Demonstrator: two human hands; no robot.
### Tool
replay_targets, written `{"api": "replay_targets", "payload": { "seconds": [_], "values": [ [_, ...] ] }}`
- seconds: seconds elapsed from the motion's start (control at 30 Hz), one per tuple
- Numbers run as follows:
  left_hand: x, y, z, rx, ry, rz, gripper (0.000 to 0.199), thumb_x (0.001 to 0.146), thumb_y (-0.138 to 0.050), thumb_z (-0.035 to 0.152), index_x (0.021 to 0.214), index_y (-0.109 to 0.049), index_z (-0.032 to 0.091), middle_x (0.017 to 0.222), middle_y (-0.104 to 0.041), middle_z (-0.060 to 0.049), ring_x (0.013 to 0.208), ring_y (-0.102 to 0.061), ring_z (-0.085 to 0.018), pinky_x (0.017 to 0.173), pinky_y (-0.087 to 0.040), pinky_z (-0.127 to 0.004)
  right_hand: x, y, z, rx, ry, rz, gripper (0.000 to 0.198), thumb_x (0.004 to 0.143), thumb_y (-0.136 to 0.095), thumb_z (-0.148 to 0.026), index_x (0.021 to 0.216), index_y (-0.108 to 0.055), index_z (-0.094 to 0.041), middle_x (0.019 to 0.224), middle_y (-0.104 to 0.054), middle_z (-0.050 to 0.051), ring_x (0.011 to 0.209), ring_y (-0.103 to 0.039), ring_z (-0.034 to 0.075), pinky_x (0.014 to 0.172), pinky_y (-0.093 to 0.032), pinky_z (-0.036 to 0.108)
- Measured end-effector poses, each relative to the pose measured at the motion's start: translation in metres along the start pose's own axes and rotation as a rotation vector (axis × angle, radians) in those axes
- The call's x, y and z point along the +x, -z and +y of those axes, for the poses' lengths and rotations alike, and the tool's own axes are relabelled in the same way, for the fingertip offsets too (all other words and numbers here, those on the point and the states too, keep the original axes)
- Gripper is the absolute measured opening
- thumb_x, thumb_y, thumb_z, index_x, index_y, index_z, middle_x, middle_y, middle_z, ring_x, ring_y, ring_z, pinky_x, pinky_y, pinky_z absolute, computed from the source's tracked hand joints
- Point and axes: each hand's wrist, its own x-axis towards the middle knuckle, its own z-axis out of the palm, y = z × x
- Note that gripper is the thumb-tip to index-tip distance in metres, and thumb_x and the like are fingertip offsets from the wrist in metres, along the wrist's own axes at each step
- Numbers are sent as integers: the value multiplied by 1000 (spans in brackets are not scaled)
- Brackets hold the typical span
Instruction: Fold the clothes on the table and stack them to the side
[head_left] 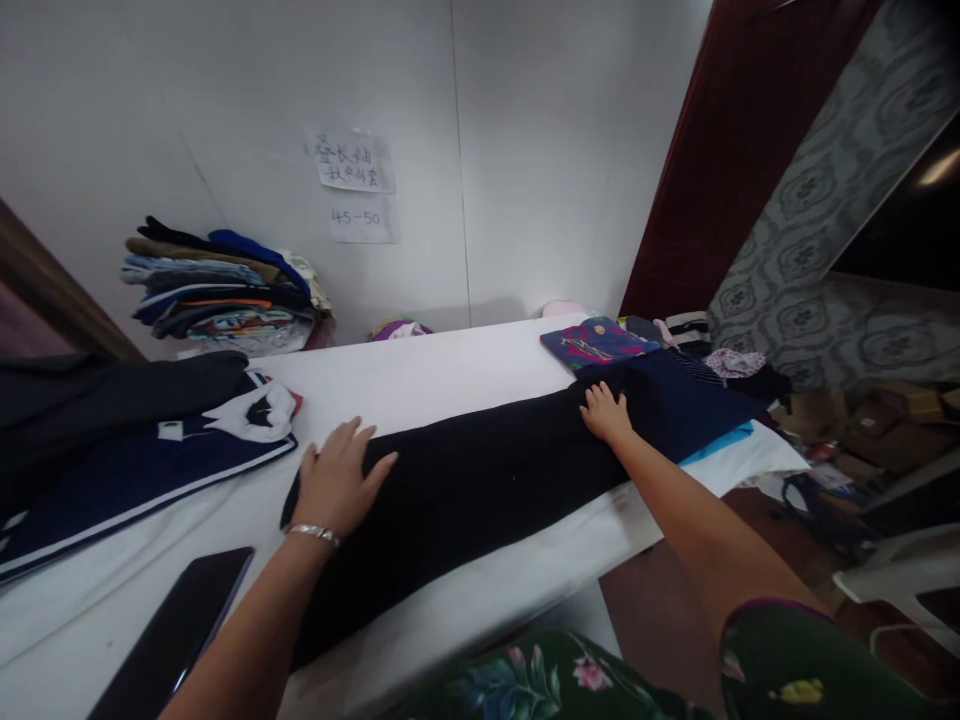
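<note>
A long black garment (480,480) lies stretched across the white table, folded into a narrow strip; its exact kind I cannot tell. On its left end rests my left hand (341,478), palm down with fingers spread, a silver bracelet at the wrist. Toward the other end my right hand (606,412) lies on the cloth, its fingers apart. Under and beyond that end is navy fabric (690,395), with a strip of bright blue cloth (720,443) showing at its lower edge.
A folded stack of clothes (225,290) stands at the back left. Nearer lies a navy garment with white trim (150,470). A black phone (176,630) is at the table's (390,385) front left. Purple patterned cloth (596,342) lies back right; cardboard boxes (892,420) sit beyond.
</note>
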Motion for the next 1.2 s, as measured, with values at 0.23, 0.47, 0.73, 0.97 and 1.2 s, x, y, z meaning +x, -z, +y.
{"api": "replay_targets", "payload": {
  "seconds": [0.23, 0.47, 0.73, 0.97, 1.2],
  "values": [
    [-2, -52, 7, -10, -24, -353, 67, 86, -30, 53, 140, -42, 15, 150, -31, -12, 141, -21, -29, 112, -14, -52, -2, 7, -1, 8, 13, 20, 50, 93, -29, -31, 137, -40, -11, 147, -35, 16, 139, -17, 28, 105, -17, 60],
    [-3, -52, 5, 7, -16, -334, 69, 86, -32, 54, 141, -39, 13, 150, -30, -12, 141, -21, -28, 113, -14, -51, 23, 35, -28, 116, 210, 144, 51, 93, -33, -34, 139, -38, -13, 151, -29, 12, 140, -16, 26, 111, -11, 47],
    [-7, -48, 6, 18, -8, -364, 65, 88, -29, 52, 143, -37, 17, 152, -26, -10, 142, -18, -26, 114, -12, -50, 25, -3, -33, 210, 123, -160, 63, 95, -20, -54, 140, -39, -14, 148, -35, 11, 140, -22, 25, 112, -14, 47],
    [-7, -54, 5, -32, 0, -322, 65, 88, -32, 52, 142, -38, 15, 152, -28, -10, 141, -20, -27, 114, -12, -50, 24, -7, -30, 205, 110, -151, 62, 95, -20, -54, 142, -37, -17, 150, -33, 7, 141, -19, 21, 113, -12, 44],
    [-18, -49, 4, -184, 228, -69, 46, 92, -31, 40, 124, -58, 21, 144, -44, -4, 139, -27, -23, 114, -20, -44, 18, -18, -21, 183, 167, -126, 53, 95, -23, -44, 140, -41, -20, 149, -35, 8, 140, -22, 26, 111, -19, 51]
  ]
}}
